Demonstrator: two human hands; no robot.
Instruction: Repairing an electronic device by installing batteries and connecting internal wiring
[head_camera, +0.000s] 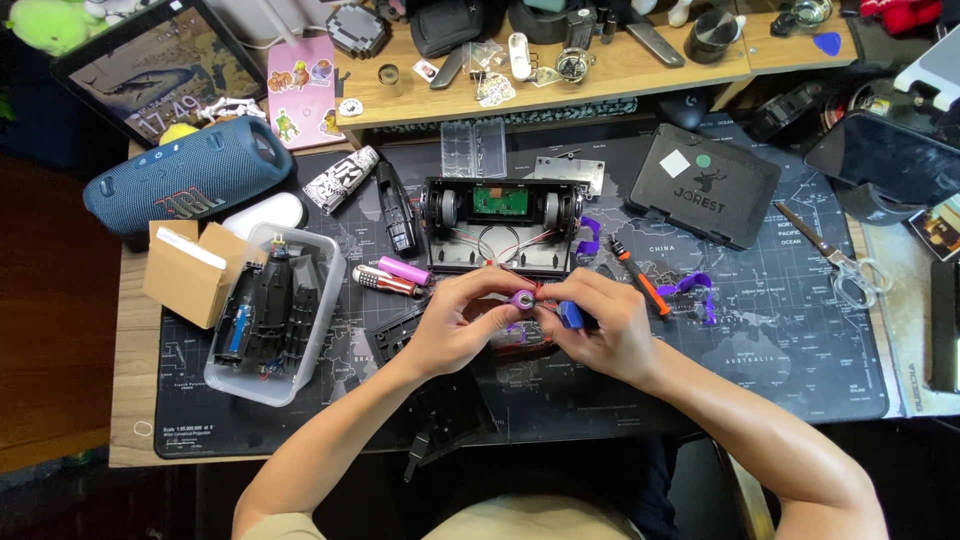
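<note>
Dark map-print mat (780, 330) covers most of the wooden surface (135, 350), cluttered w/ tools & parts. At centre frame, both hands meet just below an opened black device shell (500, 225) w/ a green circuit board inside and red/white wires trailing down toward the hands.

Left hand (455, 325): fingers curled together, pinching a small purple battery (522, 299) end-on, so its round tip faces up. Right hand (600, 330): fingers closed too, touching the same battery from the right side, w/ a blue piece (570, 314) tucked under the fingers; can't tell what it is. Battery sits between both thumbs, above the mat, just below the shell's lower edge.

Left of hands: another purple battery (403, 269) and a red-handled screwdriver (388, 282) lying side by side on the mat. Further left, clear plastic tub (318, 300) w/ black parts inside, then a small cardboard box (185, 272). Upper left: blue cylinder speaker (190, 175), tablet (150, 65) behind it.

Right of hands: orange-and-black screwdriver (640, 278), purple plastic scraps (690, 288), black case (705, 185) upper right, scissors (835, 255) near right edge of mat.
</note>
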